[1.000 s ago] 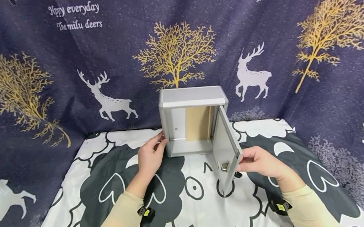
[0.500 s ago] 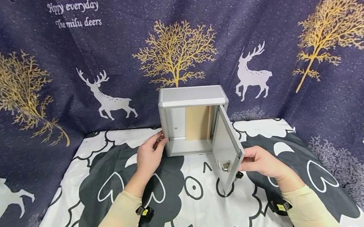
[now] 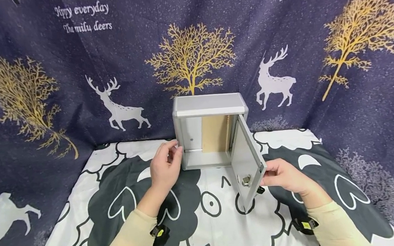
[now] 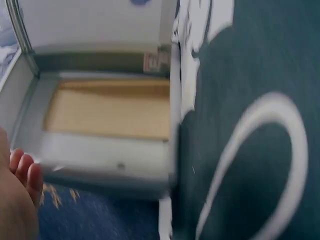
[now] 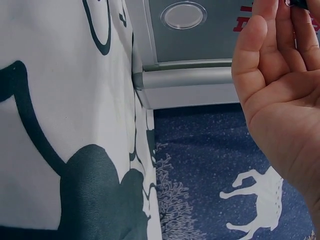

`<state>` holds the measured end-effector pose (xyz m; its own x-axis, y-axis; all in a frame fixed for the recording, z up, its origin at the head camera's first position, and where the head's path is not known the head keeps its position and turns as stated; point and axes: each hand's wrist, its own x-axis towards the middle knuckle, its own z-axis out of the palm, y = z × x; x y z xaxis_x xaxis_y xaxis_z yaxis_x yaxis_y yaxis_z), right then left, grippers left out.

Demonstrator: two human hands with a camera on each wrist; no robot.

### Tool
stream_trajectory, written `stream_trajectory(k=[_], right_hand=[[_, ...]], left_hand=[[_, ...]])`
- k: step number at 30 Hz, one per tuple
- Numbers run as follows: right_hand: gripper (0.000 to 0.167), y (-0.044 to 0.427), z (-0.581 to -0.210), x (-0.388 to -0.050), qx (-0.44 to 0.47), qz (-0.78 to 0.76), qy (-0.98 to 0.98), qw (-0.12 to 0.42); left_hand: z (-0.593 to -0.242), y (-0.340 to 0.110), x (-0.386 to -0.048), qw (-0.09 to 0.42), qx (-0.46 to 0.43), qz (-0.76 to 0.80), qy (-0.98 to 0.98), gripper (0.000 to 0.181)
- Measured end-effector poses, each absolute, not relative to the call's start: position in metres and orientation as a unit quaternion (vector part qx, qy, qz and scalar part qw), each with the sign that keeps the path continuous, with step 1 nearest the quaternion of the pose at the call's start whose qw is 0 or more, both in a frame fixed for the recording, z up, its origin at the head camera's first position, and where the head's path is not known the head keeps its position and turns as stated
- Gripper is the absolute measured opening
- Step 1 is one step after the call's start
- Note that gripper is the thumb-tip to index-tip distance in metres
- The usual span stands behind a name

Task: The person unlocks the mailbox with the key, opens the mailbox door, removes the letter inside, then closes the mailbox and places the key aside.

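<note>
The right hand (image 3: 284, 176) held the near edge of the door (image 3: 246, 150) in a narrow grip, beside its lock (image 3: 246, 181). The left hand (image 3: 165, 167) curved loosely at the left wall of the box (image 3: 210, 102), contact unclear. The box, far-centre on the counter (image 3: 210, 234), seemed stiff, light, perhaps slippery, best held by its sides.

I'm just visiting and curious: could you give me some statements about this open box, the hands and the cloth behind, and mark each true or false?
1. The box has its door swung open. True.
2. The right hand is at the door. True.
3. Both hands are inside the box. False: the left hand is at its outer side.
4. A lock shows on the door's inner face. True.
5. Everything printed behind the box is gold. False: the deer are white.
</note>
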<state>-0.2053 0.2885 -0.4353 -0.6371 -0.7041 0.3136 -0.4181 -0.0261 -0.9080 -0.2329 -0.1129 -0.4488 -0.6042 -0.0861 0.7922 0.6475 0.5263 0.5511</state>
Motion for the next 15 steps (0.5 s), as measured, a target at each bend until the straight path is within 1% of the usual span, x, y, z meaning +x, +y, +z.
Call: stream_trajectory(k=[4,10,13,15], right_hand=[[0.045,0.291,-0.435,-0.205,-0.413,-0.589,0.685,0.119],[0.046,0.290,-0.434,-0.206,-0.411,-0.592,0.683,0.122],[0.047,0.289,-0.434,-0.206,-0.411,-0.594,0.680,0.126],[0.048,0.288,-0.433,-0.206,-0.410,-0.594,0.680,0.126]], left_hand=[[-0.442,-0.093,-0.222,0.335,-0.200,-0.492,-0.778,0.027],[-0.436,-0.069,-0.222,0.211,-0.178,-0.545,-0.792,0.038],[-0.434,-0.061,-0.230,0.174,-0.163,-0.555,-0.797,0.045],[-0.433,-0.057,-0.236,0.163,-0.152,-0.558,-0.799,0.049]])
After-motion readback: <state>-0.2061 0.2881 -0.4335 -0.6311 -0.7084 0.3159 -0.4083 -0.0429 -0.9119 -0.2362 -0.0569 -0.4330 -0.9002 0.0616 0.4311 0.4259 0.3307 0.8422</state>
